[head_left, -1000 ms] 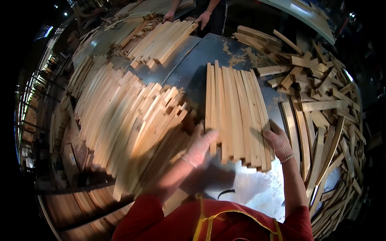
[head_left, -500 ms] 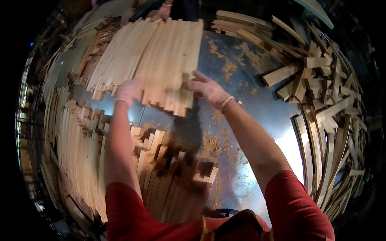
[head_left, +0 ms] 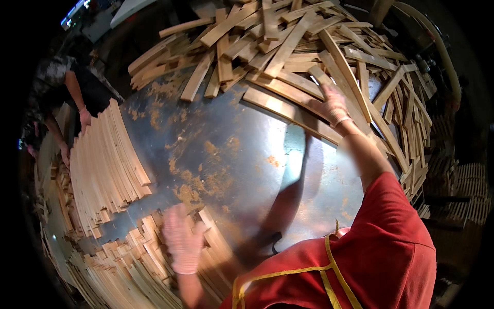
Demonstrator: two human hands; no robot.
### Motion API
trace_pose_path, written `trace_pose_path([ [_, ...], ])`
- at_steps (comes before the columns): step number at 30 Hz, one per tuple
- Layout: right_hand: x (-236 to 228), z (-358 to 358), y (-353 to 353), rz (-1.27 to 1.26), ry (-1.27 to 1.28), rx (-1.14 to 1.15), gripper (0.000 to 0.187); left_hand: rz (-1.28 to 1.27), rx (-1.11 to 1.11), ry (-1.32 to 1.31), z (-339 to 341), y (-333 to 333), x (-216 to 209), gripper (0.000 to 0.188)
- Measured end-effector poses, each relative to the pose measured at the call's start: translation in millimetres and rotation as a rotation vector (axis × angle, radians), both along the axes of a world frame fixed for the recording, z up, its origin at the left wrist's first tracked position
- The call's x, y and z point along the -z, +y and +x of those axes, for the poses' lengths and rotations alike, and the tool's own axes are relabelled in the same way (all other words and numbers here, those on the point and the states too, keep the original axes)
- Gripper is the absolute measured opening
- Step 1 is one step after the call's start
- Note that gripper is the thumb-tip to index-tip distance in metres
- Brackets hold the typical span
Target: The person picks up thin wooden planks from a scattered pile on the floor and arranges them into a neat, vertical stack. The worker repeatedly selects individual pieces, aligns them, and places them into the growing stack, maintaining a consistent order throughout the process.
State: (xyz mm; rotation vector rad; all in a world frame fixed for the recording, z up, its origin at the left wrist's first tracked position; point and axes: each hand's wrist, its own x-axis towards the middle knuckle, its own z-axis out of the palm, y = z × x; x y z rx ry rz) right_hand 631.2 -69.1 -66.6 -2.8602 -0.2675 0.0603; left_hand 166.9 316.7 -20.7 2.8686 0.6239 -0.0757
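Note:
My right hand (head_left: pixel 333 105), in a pale thin glove, reaches onto a loose heap of wooden strips (head_left: pixel 293 46). Its thumb and fingers are apart over the strips at the heap's near edge, and no strip is lifted. At the lower left, my left hand (head_left: pixel 182 239), gloved too, hovers with fingers spread over a stack of wooden strips (head_left: pixel 136 252) laid side by side. Some of that stack is hidden under the hand and forearm. Farther left lies an even panel of strips (head_left: pixel 105 165), apart from my hands.
A metal table (head_left: pixel 247 149) with patches of sawdust (head_left: pixel 190 193) spans the middle. At the far left, a co-worker's hands (head_left: pixel 85 118) are at the end of the strip panel. A hose (head_left: pixel 440 46) curves at the upper right.
The view has swung right. Both my hands have left the strip panel; my right hand has moved to the loose heap, my left to above the near stack. The co-worker's hands remain by the panel.

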Motion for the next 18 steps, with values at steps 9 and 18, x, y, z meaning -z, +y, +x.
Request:
trace_pose_path([
  [9,-3,16,-155,0.011,0.095,0.241,0.107,-0.357,0.119,0.18,1,-213,4,0.073],
  [18,3,-173,-177,0.399,0.467,-0.084,0.122,-0.742,-0.036,0.197,58,-352,41,0.076],
])
